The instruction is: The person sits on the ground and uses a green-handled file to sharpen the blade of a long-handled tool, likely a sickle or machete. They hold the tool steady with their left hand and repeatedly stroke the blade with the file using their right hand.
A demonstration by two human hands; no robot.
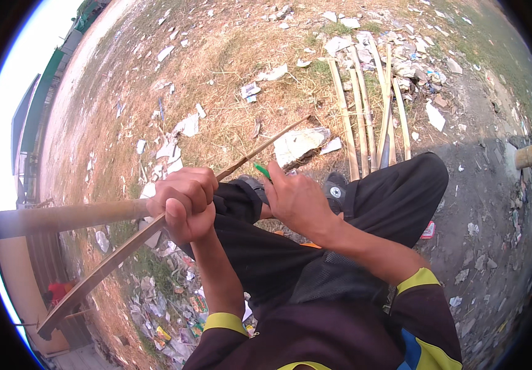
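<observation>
We're looking down past our own knees, and the long bamboo strip (155,229) is the thing in hand: it runs on a diagonal, its broad flat end low at the left edge of the view and its thin tapered tip pointing up and to the right, out over the dry grass. Our left hand (182,202) is clenched tight around the strip about midway along, knuckles up. Our right hand (297,198) is closed on a small tool with a green handle (261,171), its tip just beside the strip, right at the raised knee; whether the tool actually touches the strip, we cannot tell. The strip crosses above our black trousers (395,197), legs folded, a dark shoe (335,187) poking out beyond them. Behind the left hand a thicker round pole (62,217) lies nearly level, reaching off to the left. Further out on the right, a bundle of split bamboo lengths (371,111) rests on the ground, all pointing away from us, fanned a little. The ground (229,55) is bare earth and parched grass, littered all over with scraps of paper and plastic, darker soil to the right. We're outdoors under a bright sky, with a long building along the far left rim.
</observation>
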